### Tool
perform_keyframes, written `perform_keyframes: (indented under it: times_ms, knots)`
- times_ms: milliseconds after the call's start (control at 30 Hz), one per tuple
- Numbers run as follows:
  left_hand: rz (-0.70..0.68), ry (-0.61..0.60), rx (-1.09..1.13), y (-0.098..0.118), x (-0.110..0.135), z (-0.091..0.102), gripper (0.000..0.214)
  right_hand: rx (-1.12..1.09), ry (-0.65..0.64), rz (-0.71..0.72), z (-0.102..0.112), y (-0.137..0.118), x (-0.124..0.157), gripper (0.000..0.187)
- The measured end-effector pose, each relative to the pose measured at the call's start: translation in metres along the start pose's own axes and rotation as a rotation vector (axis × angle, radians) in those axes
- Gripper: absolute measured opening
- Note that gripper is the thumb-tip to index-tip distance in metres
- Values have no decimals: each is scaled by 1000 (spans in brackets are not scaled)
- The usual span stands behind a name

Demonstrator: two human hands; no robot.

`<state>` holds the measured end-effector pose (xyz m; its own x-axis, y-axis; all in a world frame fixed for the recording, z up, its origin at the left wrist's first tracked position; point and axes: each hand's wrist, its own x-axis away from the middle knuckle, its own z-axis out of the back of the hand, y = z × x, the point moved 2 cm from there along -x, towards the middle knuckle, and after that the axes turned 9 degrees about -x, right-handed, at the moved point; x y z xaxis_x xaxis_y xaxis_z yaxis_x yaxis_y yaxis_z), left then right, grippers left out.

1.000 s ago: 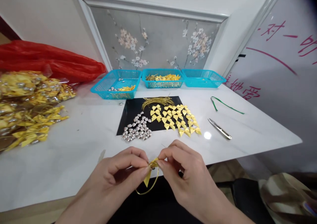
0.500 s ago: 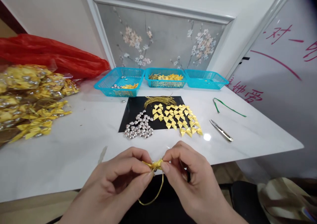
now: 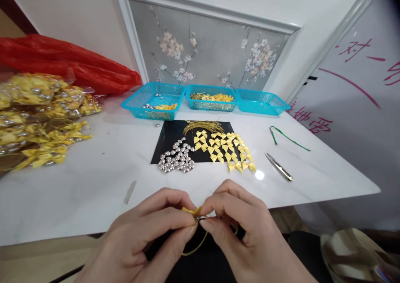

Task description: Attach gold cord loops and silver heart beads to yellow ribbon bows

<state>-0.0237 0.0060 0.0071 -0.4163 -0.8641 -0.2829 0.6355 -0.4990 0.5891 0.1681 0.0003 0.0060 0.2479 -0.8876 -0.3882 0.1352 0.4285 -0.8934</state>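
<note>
My left hand [image 3: 156, 226] pinches a yellow ribbon bow [image 3: 191, 210] just off the table's front edge. A silvery bead partly shows under the bow, mostly hidden by fingertips. Thumb and forefinger of my right hand [image 3: 240, 220] are pressed together right beside the bow, closed on the thin gold cord [image 3: 196, 249], which loops down below both hands. Ahead lies a black mat [image 3: 159, 143] with rows of yellow bows [image 3: 215, 154], a heap of silver beads [image 3: 176, 162] and a bundle of gold cords [image 3: 203, 127].
Three blue baskets [image 3: 131, 103] stand along the wall, with bows, beads and cords in them. Bagged yellow bow pieces [image 3: 40, 120] and a red bag [image 3: 68, 62] fill the left side. Thread snips [image 3: 279, 167] and a green ribbon [image 3: 289, 138] lie right.
My right fingers have shifted from the bow's right end to the cord beside it. The bow has tilted and dropped slightly, and the view has moved a little.
</note>
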Motion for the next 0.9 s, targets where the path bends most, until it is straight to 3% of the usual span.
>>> perform_keyframes:
  times_ms: [133,400,533,700,900]
  knots:
    - [-63,7,-11,3,-1,0,22,-30,-26,-3,-1,1,0,13]
    - [-78,155,-68,3,0,0,23,-21,-41,25,-3,-2,-3,16]
    - [-11,174,-43,1,0,-1,18,10,-40,39,-4,-6,-5,17]
    - [117,115,112,0,0,-3,11,42,-43,62,-4,-7,-6,18]
    - [175,113,162,-3,1,-5,12,57,-51,46,-4,-5,-4,17]
